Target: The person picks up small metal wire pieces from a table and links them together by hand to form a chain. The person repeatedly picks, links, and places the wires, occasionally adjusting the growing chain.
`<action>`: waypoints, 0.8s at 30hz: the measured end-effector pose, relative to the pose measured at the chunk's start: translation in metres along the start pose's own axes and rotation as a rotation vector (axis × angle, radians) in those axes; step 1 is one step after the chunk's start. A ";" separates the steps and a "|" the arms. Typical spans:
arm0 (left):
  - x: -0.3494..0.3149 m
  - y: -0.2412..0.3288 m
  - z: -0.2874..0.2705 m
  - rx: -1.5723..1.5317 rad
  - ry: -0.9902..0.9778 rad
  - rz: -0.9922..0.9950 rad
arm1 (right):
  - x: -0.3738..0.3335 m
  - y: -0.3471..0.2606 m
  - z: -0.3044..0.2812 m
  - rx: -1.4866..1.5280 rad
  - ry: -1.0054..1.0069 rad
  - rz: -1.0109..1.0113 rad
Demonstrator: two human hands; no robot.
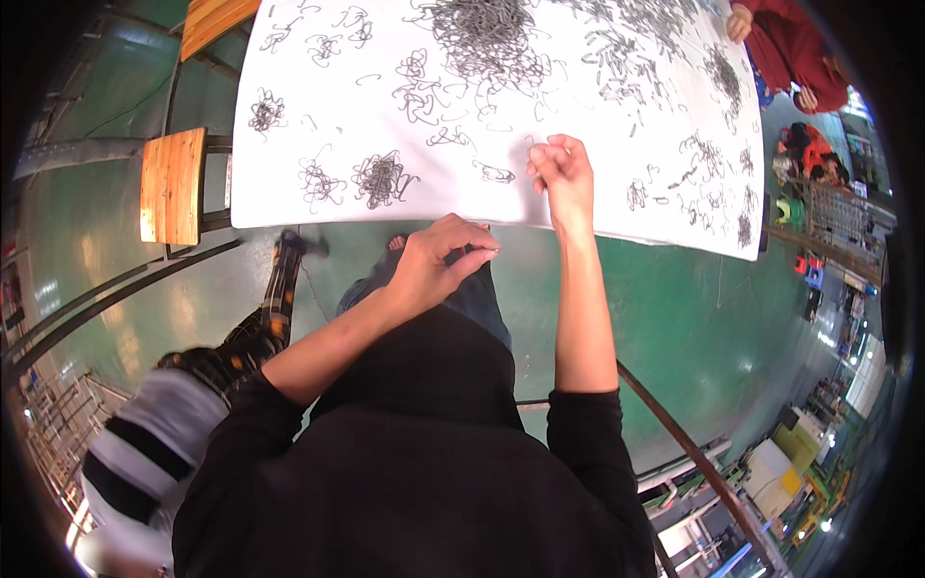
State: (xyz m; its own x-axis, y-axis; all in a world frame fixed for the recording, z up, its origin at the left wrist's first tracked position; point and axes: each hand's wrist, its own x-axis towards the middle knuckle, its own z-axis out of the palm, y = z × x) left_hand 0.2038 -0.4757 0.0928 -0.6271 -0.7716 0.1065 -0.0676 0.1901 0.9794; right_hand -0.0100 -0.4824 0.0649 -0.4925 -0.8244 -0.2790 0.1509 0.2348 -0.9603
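Observation:
My left hand [443,257] is in front of the white table's near edge, thumb and forefinger pinched together; whatever may be between them is too small to make out. Over the tabletop, my right hand [564,173] has its fingers curled to a pinch, and a thin curved dark hook [530,142] shows at the fingertips. Just left of it lies a small group of dark hooks [496,173]. A denser pile of hooks [383,179] sits near the front edge, beside a looser cluster [319,180].
The white table [462,207] carries a large dark heap [482,34] at the back and scattered straighter pieces [621,67] right of it. A person in red [795,48] works at the far right corner. Another person [159,438] is behind on the left, near a wooden stool [173,186].

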 end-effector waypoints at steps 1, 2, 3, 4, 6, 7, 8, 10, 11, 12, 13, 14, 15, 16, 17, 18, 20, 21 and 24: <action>0.001 0.000 0.002 -0.012 -0.009 0.004 | -0.024 -0.008 -0.001 0.081 -0.005 -0.020; 0.002 0.000 0.004 -0.020 -0.025 0.016 | -0.047 -0.017 -0.001 0.105 0.045 -0.003; 0.004 0.001 0.006 -0.030 -0.042 0.025 | -0.069 -0.024 -0.001 0.140 0.073 -0.015; 0.005 0.001 0.008 -0.039 -0.062 0.033 | -0.090 -0.029 0.001 0.193 0.076 -0.063; 0.006 0.003 0.012 -0.040 -0.095 0.049 | -0.125 -0.035 0.009 0.212 0.155 -0.080; 0.008 0.004 0.015 -0.046 -0.108 0.065 | -0.138 -0.037 0.013 0.229 0.183 -0.109; 0.009 0.005 0.017 -0.052 -0.121 0.084 | -0.147 -0.037 0.015 0.232 0.218 -0.130; 0.011 0.009 0.023 -0.068 -0.144 0.093 | -0.161 -0.035 0.019 0.236 0.294 -0.161; 0.012 0.011 0.025 -0.070 -0.158 0.090 | -0.165 -0.034 0.018 0.240 0.329 -0.163; 0.013 0.012 0.028 -0.073 -0.170 0.084 | -0.167 -0.033 0.017 0.236 0.369 -0.178; 0.014 0.014 0.031 -0.081 -0.183 0.096 | -0.168 -0.032 0.017 0.232 0.409 -0.193; 0.015 0.015 0.034 -0.092 -0.195 0.103 | -0.169 -0.030 0.015 0.224 0.453 -0.202; 0.017 0.016 0.037 -0.103 -0.206 0.107 | -0.169 -0.028 0.014 0.240 0.482 -0.237; 0.019 0.016 0.042 -0.103 -0.215 0.132 | -0.169 -0.026 0.013 0.251 0.515 -0.265; 0.021 0.017 0.046 -0.103 -0.222 0.152 | -0.169 -0.024 0.012 0.262 0.547 -0.293; 0.023 0.017 0.050 -0.105 -0.229 0.173 | -0.169 -0.022 0.012 0.257 0.577 -0.340; 0.027 0.020 0.060 -0.085 -0.242 0.233 | -0.168 -0.018 0.010 0.242 0.631 -0.427; 0.029 0.022 0.063 -0.083 -0.246 0.271 | -0.168 -0.016 0.009 0.186 0.658 -0.496; 0.036 0.026 0.063 -0.076 -0.258 0.358 | -0.171 -0.016 0.004 0.059 0.721 -0.643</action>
State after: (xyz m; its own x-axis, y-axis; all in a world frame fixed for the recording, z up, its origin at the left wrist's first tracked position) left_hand 0.1304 -0.4599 0.1114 -0.7746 -0.4867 0.4039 0.2398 0.3649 0.8997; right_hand 0.0748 -0.3473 0.1280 -0.9007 -0.2675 0.3423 -0.2978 -0.1936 -0.9348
